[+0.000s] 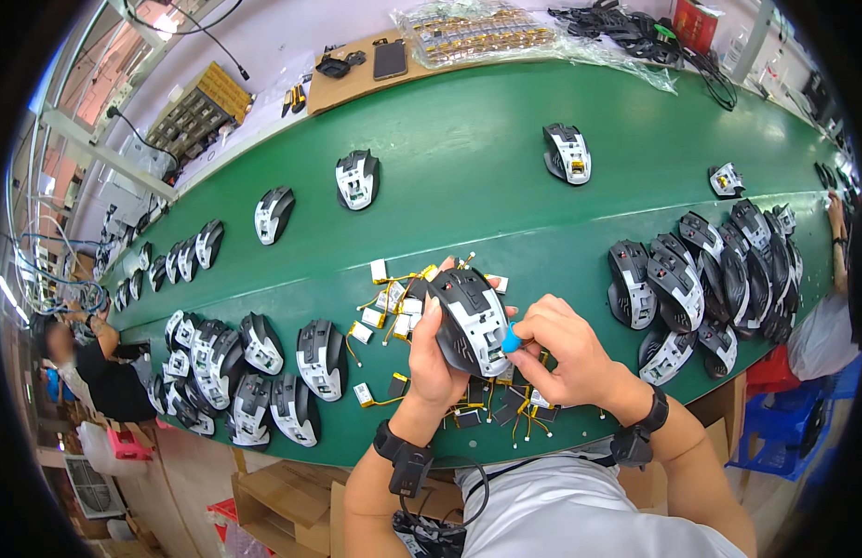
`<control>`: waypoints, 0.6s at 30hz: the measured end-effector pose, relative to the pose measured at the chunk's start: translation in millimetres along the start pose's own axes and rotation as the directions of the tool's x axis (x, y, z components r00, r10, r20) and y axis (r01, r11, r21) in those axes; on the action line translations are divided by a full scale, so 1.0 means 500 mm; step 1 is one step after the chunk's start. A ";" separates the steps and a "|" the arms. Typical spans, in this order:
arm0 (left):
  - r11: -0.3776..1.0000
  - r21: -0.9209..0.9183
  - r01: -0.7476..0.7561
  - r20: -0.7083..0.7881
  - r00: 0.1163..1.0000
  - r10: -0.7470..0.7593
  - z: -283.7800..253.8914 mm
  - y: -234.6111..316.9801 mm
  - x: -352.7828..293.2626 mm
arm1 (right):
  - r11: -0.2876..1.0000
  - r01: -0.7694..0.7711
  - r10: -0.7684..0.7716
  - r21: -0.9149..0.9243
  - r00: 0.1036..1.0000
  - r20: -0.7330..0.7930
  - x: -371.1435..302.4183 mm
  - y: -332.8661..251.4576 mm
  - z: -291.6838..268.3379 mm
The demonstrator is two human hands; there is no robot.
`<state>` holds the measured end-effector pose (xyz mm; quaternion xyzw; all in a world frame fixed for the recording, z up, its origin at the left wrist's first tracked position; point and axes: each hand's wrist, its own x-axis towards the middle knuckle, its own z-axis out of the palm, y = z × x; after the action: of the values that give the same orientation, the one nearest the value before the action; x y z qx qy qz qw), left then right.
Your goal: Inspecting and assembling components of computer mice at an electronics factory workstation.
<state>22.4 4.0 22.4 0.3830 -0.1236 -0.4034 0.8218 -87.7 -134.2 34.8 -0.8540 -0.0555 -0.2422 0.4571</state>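
A half-assembled computer mouse (470, 318), black with white panels and an uncovered top, rests in my left hand (429, 367). The fingers wrap it from the left and beneath, holding it above the green bench. With thumb and forefinger, my right hand (572, 352) pinches a small round blue piece (511, 339) against the mouse's near right end. What that piece belongs to cannot be made out. Around and under the hands lie several small wired battery packs: silver ones (394, 296) behind and to the left, darker ones (468, 417) nearer me.
Similar mice crowd the bench at left (217, 358) and right (677, 279). Others stand spaced along the far green strip (357, 179). A phone (390, 59) and bagged battery trays (477, 35) lie at the back. Co-workers sit at both ends; open cardboard boxes (287, 498) stand below.
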 end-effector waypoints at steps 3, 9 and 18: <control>1.000 -0.023 -0.011 0.032 0.999 0.012 -0.010 -0.002 -0.002 | 0.996 0.045 -0.046 -0.071 0.999 -0.005 0.000 -0.003 0.004; 0.992 0.127 -0.008 -0.060 0.998 0.015 0.008 0.002 -0.005 | 0.976 0.136 -0.135 -0.169 0.991 0.017 0.000 -0.004 0.007; 0.986 0.153 0.058 -0.097 0.994 -0.043 0.000 -0.007 0.000 | 0.987 0.098 -0.098 -0.124 0.995 0.004 -0.002 -0.005 0.011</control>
<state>20.5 3.0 19.9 0.4675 -0.1064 -0.3948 0.7837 -87.2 -128.3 33.6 -0.8767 -0.0819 -0.2683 0.3907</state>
